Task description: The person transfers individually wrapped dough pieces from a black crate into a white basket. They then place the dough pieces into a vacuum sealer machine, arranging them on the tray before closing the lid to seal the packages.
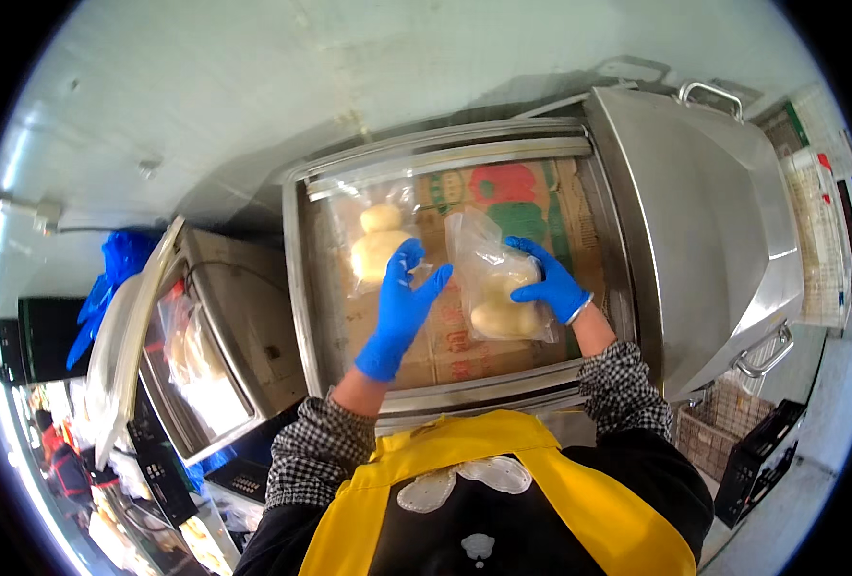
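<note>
My right hand (552, 281), in a blue glove, grips the right side of a clear plastic bag (505, 317) holding pale, rounded food pieces, perhaps peeled potatoes. Bare of any load, my gloved left hand (404, 309) hovers with thumb and fingers apart, between the two bags. To its upper left, a second clear bag (379, 245) with similar pale pieces lies flat. Both bags are over printed brown cardboard (462, 360), which lines the steel-framed bed (303, 288) of what looks like a vacuum packing machine.
A domed stainless steel lid (699, 230) with handles stands at the right. On the left is a steel box (246, 324) with its pale lid (120, 353) raised and bagged goods inside. Crates (757, 461) sit at the lower right. A pale wall (397, 65) rises behind.
</note>
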`<state>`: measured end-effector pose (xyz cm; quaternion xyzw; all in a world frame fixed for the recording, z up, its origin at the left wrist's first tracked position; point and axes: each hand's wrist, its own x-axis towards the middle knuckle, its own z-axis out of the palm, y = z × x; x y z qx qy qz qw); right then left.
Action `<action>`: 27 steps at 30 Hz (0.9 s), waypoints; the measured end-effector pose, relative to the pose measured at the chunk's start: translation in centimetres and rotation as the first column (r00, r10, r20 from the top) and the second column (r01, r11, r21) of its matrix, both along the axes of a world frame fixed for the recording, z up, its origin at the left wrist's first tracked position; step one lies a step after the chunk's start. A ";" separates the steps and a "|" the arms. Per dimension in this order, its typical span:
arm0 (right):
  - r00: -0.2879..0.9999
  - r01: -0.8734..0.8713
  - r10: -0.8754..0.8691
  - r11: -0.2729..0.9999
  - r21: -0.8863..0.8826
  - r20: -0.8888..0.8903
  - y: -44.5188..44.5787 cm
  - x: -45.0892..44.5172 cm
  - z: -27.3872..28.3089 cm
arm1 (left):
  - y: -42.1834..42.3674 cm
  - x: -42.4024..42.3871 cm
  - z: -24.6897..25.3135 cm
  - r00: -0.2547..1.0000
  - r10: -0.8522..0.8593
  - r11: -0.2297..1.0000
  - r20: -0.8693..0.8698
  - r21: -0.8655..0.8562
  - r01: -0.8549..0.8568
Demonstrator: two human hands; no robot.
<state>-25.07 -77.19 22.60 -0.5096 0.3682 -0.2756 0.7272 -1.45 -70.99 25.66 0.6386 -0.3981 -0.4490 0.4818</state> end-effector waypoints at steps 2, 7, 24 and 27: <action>0.999 0.005 -0.002 0.997 0.073 -0.045 -1.6 -1.5 -1.9 | -2.5 -1.0 -2.9 0.986 -0.104 0.982 -0.132 0.147 0.123; 0.984 -0.124 0.123 0.992 0.006 -0.131 -4.3 -2.4 -4.3 | -6.6 -3.8 -8.0 0.896 0.038 0.956 -0.443 0.278 0.097; 0.957 0.100 -0.117 0.992 -0.077 -0.267 -8.2 -3.9 -7.7 | -8.9 -5.6 -9.4 0.905 0.280 0.931 -0.321 0.319 -0.175; 0.979 0.064 -0.073 0.997 -0.054 -0.192 -8.2 -4.4 -7.3 | -8.4 -5.5 -9.4 0.869 0.349 0.916 -0.351 0.321 -0.239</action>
